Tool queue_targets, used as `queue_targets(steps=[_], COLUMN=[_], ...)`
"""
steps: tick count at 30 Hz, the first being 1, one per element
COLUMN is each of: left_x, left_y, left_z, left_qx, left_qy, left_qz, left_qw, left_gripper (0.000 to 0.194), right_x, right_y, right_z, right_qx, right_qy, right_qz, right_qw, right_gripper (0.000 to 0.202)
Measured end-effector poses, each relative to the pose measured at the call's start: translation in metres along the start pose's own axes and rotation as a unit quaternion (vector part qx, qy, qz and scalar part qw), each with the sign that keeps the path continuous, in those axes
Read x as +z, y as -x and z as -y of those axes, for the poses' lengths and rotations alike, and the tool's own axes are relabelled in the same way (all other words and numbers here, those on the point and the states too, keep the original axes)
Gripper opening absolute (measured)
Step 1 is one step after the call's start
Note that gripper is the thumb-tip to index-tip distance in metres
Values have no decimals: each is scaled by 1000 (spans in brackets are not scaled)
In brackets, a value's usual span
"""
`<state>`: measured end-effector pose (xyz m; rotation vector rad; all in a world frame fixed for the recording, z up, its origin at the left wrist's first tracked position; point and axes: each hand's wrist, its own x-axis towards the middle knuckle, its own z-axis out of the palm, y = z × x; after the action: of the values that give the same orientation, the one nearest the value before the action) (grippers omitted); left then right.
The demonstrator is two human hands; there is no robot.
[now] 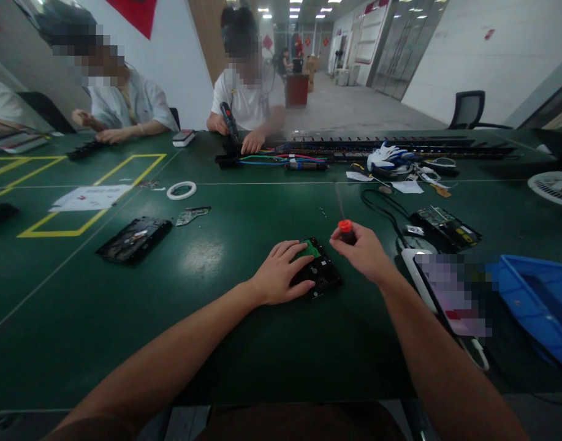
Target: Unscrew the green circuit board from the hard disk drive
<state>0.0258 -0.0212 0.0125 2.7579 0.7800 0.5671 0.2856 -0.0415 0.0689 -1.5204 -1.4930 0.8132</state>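
Over the table, the right grip holds a screwdriver (long axis pointing away)

No legible text or numbers.

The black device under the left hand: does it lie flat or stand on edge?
Flat: the black device shows its broad face upward under the spread left hand.

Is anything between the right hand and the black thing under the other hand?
Nothing visible stands between the right hand, holding a red-topped tool, and the black drive; the left hand covers its left side.
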Motion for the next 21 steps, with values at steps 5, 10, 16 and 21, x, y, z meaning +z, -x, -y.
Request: queue_targets(steps=[5,10,16,21], left_x=[0,0,-2,-3], left_y=[0,0,0,0], left_z=[0,-1,-1,-2], left_qx=[-5,-1,-4,-2], left_qy=[-6,-8,-7,-14], left_qz=[3,4,8,8], left_qw=[1000,1000,1000,1000], left_gripper=[66,67,65,65], right_x=[14,20,20,14], right_y=[-4,-5,-9,-9], right_z=[-11,-13,-18,-22], right_qx=[-61,-54,-57,-9], right_qy=[278,333,332,229], right_qz=[43,77,88,70], right_qw=[958,938,937,971], right_gripper=[16,20,19,23])
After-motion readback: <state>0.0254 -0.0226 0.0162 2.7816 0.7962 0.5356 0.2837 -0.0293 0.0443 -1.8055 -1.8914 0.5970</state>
